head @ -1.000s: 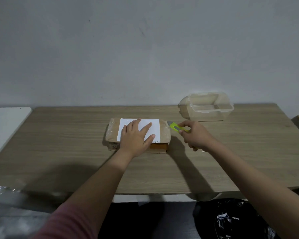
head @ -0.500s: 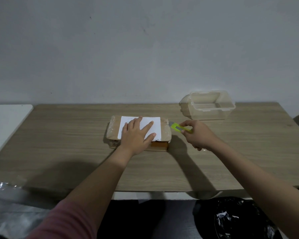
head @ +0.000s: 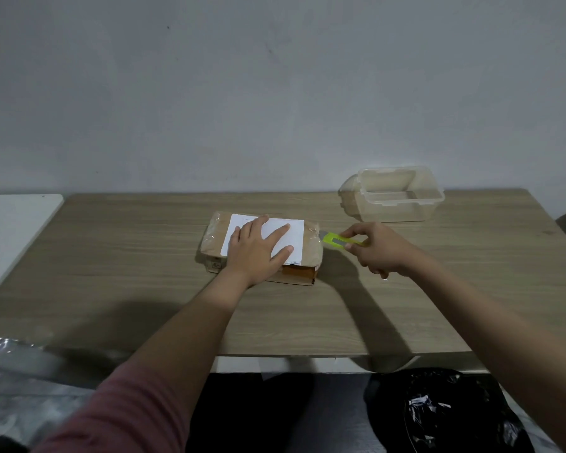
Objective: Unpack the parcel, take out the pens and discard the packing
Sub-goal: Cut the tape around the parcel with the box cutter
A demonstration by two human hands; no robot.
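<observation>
My left hand (head: 258, 253) lies flat, fingers spread, on the parcel (head: 262, 246) mid-counter (head: 111, 273). Right of the parcel, my right hand (head: 379, 250) grips a yellow-green cutter (head: 335, 240), blade touching its edge. A clear plastic box (head: 396, 194) sits beyond, a black bag (head: 445, 410) below.

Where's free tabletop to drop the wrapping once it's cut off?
Bare wood left of the parcel out to the table edge, and the front strip between the arms. Crowded right: the right hand with the cutter, clear tub behind.
</observation>
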